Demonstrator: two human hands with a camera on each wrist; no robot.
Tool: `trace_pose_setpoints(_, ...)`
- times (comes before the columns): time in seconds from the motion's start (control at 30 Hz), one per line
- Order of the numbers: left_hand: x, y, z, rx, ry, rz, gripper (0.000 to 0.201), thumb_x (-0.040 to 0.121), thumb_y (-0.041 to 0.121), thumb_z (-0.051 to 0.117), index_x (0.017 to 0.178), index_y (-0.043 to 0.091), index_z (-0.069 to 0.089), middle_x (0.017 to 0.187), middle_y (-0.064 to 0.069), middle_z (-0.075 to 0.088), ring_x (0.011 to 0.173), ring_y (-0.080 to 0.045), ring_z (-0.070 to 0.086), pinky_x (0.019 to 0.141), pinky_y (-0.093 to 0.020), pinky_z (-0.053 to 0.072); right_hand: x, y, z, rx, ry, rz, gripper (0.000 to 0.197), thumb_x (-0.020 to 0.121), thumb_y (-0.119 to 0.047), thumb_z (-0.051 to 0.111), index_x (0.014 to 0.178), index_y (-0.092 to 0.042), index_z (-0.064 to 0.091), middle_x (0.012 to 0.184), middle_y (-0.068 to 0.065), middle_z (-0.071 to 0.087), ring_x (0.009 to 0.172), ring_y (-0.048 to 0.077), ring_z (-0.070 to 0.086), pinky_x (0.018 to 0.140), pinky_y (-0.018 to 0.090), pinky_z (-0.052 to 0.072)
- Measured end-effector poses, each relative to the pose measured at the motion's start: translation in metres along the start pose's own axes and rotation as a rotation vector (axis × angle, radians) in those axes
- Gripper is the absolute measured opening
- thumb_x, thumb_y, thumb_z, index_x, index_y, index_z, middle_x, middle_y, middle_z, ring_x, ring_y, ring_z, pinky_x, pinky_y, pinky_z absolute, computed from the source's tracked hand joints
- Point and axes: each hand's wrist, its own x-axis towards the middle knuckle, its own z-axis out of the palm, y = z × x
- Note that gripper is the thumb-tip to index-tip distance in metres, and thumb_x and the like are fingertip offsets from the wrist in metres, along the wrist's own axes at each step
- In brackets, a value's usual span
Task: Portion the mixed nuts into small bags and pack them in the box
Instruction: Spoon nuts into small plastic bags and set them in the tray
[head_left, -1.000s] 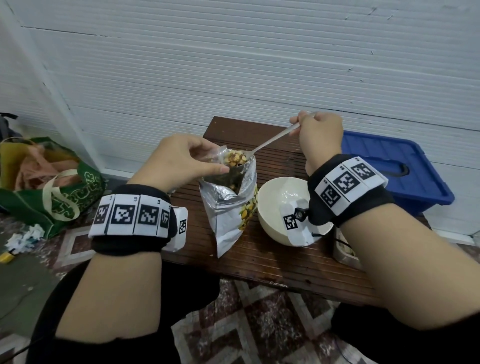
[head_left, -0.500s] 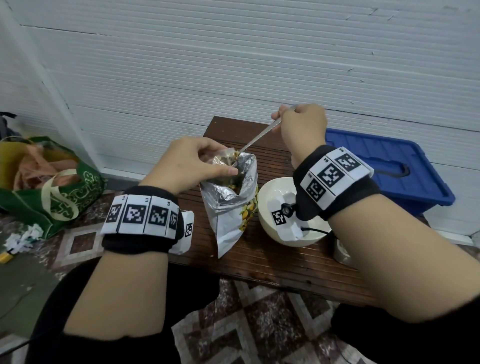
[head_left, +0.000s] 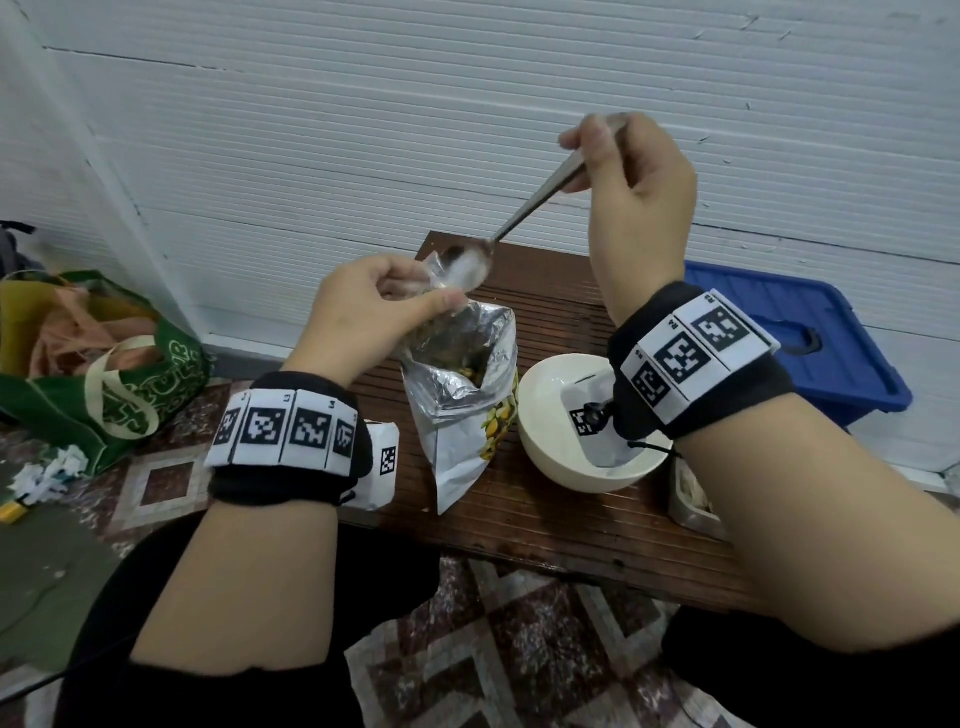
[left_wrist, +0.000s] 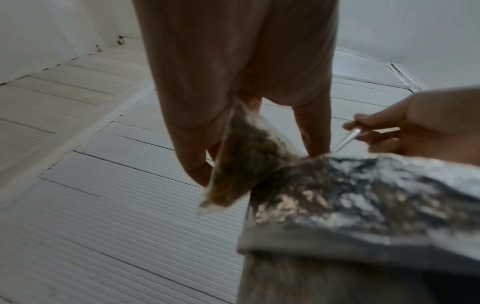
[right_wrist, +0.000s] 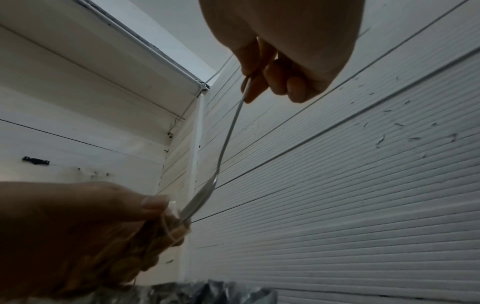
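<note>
Near the table (head_left: 545, 525) edge, beside the foil bag (head_left: 457, 415): a white bowl (head_left: 550, 415), right of it. Just above the foil bag's open mouth: left hand (head_left: 363, 317) pinching a small clear bag (left_wrist: 244, 162), part filled with nuts; thin, limp, slippery, probably best held by the rim. Above that: right hand (head_left: 634, 176) gripping a spoon (head_left: 524, 213), its scoop at the small bag's mouth. Beyond the foil bag, far right: a blue box (head_left: 810, 332).

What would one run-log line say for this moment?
left hand: holds small bag | right hand: holds spoon at bag mouth | foil nut pouch: open below
</note>
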Motion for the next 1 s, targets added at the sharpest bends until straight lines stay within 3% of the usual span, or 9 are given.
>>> trace_pose_setpoints(0.13,0.001,-0.003,-0.006,-0.098,0.058,-0.022,0.040,0.064,0.049,0.078,0.094,0.025,0.066,0.090,0.012,0.066,0.085,0.001,0.061,0.067,-0.015,0.047,0.003,0.006,-0.013,-0.040,0.215,0.096,0.025,0.097,-0.018,0.050,0.075,-0.021,0.061,0.072,-0.013,0.064,0.065,0.004,0.061,0.068,0.018,0.049)
trace_pose_setpoints(0.2,0.001,-0.003,-0.009,-0.143,0.077,-0.021,0.060,0.053,0.056,0.077,0.100,0.019,0.069,0.091,0.009,0.070,0.086,-0.001,0.065,0.071,-0.016,0.049,-0.001,0.014,-0.017,-0.114,0.193,0.194,0.025,0.096,-0.021,0.052,0.074,-0.022,0.065,0.067,-0.012,0.063,0.067,0.007,0.062,0.071,0.022,0.051)
trace_pose_setpoints(0.27,0.003,-0.004,-0.010,-0.196,0.083,-0.011,0.069,0.045,0.061,0.076,0.098,0.018,0.070,0.092,0.006,0.072,0.088,-0.003,0.067,0.078,-0.021,0.053,-0.012,0.025,-0.017,-0.230,0.077,0.277,0.025,0.093,-0.025,0.057,0.074,-0.016,0.068,0.059,-0.010,0.057,0.058,0.002,0.053,0.060,0.018,0.045)
trace_pose_setpoints(0.37,0.002,-0.002,-0.011,-0.282,0.089,0.025,0.058,0.046,0.057,0.079,0.090,0.021,0.069,0.093,0.005,0.073,0.089,-0.002,0.068,0.084,-0.025,0.053,-0.034,0.039,-0.013,-0.336,-0.058,0.328,0.028,0.089,-0.028,0.063,0.067,-0.012,0.069,0.052,-0.011,0.049,0.046,-0.001,0.043,0.049,0.009,0.033)
trace_pose_setpoints(0.47,0.000,0.003,-0.010,-0.344,0.068,0.076,0.046,0.054,0.048,0.080,0.090,0.020,0.070,0.097,0.006,0.074,0.093,-0.006,0.069,0.085,-0.026,0.053,-0.051,0.045,-0.002,-0.371,-0.215,0.331,0.021,0.089,-0.030,0.063,0.075,-0.017,0.072,0.069,-0.007,0.068,0.065,0.000,0.059,0.062,0.013,0.042)
trace_pose_setpoints(0.6,-0.004,0.013,-0.006,-0.378,0.015,0.124,0.029,0.062,0.042,0.077,0.085,0.026,0.070,0.101,0.007,0.074,0.099,-0.008,0.068,0.087,-0.029,0.053,-0.059,0.045,0.005,-0.433,-0.362,0.307,0.020,0.087,-0.035,0.065,0.082,-0.017,0.072,0.073,-0.006,0.066,0.070,0.005,0.057,0.058,0.005,0.038)
trace_pose_setpoints(0.8,-0.011,0.032,0.013,-0.411,-0.054,0.167,0.021,0.071,0.037,0.073,0.086,0.023,0.072,0.100,0.008,0.074,0.099,-0.007,0.068,0.087,-0.027,0.053,-0.044,0.019,-0.025,-0.260,-0.172,0.385,0.036,0.093,-0.046,0.052,0.081,-0.018,0.071,0.073,-0.008,0.064,0.075,0.004,0.058,0.068,0.020,0.040)
trace_pose_setpoints(0.9,-0.017,0.045,0.034,-0.389,-0.114,0.230,0.016,0.082,0.024,0.072,0.094,0.014,0.073,0.102,0.005,0.073,0.098,-0.008,0.068,0.087,-0.025,0.053,-0.043,0.003,-0.044,-0.152,-0.202,0.417,0.039,0.092,-0.046,0.054,0.069,-0.021,0.072,0.066,-0.004,0.065,0.066,0.003,0.056,0.072,0.024,0.041)
trace_pose_setpoints(1.0,-0.024,0.054,0.060,-0.411,-0.158,0.288,0.012,0.084,0.019,0.071,0.095,0.015,0.073,0.102,0.001,0.074,0.098,-0.014,0.068,0.090,-0.032,0.054,-0.046,-0.003,-0.068,-0.163,-0.219,0.435,0.037,0.089,-0.039,0.061,0.065,-0.013,0.070,0.063,0.002,0.063,0.057,0.002,0.051,0.067,0.028,0.040)
